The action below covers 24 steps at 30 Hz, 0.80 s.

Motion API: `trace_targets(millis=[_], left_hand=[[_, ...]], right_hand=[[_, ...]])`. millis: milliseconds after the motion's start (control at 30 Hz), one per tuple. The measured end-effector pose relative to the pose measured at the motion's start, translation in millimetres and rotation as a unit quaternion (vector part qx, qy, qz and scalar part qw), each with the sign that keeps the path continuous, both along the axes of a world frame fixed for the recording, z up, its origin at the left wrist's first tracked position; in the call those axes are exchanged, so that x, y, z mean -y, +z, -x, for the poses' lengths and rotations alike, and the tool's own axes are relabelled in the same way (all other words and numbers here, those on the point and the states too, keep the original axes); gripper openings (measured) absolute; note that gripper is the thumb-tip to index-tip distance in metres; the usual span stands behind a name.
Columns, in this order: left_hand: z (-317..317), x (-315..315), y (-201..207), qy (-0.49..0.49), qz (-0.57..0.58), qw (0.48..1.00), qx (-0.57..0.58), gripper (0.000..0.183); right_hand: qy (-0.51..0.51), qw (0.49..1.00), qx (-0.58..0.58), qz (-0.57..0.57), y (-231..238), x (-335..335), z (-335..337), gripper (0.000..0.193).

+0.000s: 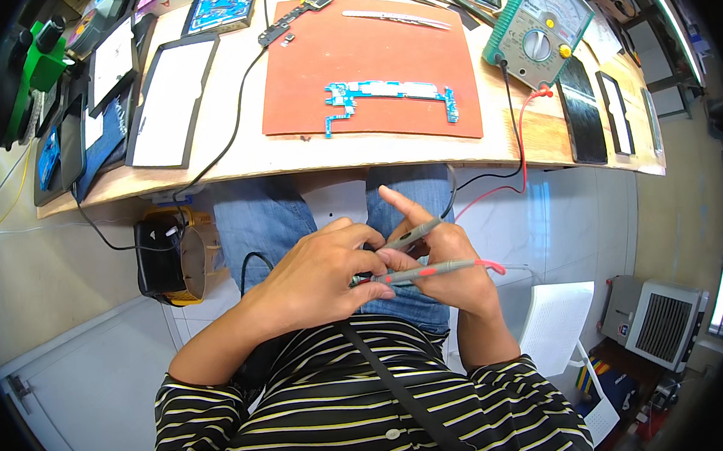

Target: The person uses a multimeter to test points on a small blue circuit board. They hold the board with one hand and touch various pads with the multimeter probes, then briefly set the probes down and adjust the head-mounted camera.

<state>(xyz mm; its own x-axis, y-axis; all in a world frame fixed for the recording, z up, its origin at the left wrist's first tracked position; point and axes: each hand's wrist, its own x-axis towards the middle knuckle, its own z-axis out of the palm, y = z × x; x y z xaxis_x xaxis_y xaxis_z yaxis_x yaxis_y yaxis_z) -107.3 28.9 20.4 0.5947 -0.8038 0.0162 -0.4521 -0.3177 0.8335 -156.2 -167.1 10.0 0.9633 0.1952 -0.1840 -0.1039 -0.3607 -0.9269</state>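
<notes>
Both my hands are close together above my lap, in front of the bench. Fingers of my left hand (322, 266) are pinched around the front end of a red-and-grey test probe (440, 269). Its red lead bends away past my right wrist. A grey test probe with a dark lead (413, 234) lies between the thumb and index finger of my right hand (457, 273); that index finger points outward. The fingers hide both probe tips. A blue circuit board (390, 90), long and narrow, lies on the orange mat (301, 79), away from my hands.
A green-cased analog multimeter (539, 37) stands at the right, its black and red leads hanging over the bench edge. Tweezers (397, 18) and a small dark part (295, 19) rest on the mat. Dark phone panels (582, 114) lie at right; a white-filled frame (172, 100) is at left.
</notes>
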Motion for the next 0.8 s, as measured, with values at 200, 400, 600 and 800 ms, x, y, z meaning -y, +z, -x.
trace_targets(millis=[200,400,600,800], left_hand=[[-1,-1,-8,-0.011,-0.035,0.999,0.006,0.026],[-5,-9,-8,0.025,0.003,0.999,0.030,0.026],[-9,-11,-1,0.010,0.029,0.993,0.110,0.024],[-24,-19,14,0.115,0.138,0.982,0.060,0.036]], right_hand=[[0.091,0.994,0.055,-0.004,1,11,8,0.076],[0.101,0.989,0.085,-0.073,-10,11,4,0.066],[0.056,0.976,0.050,-0.203,-11,13,5,0.038],[-0.004,0.891,0.097,-0.443,-16,35,-2,0.027]])
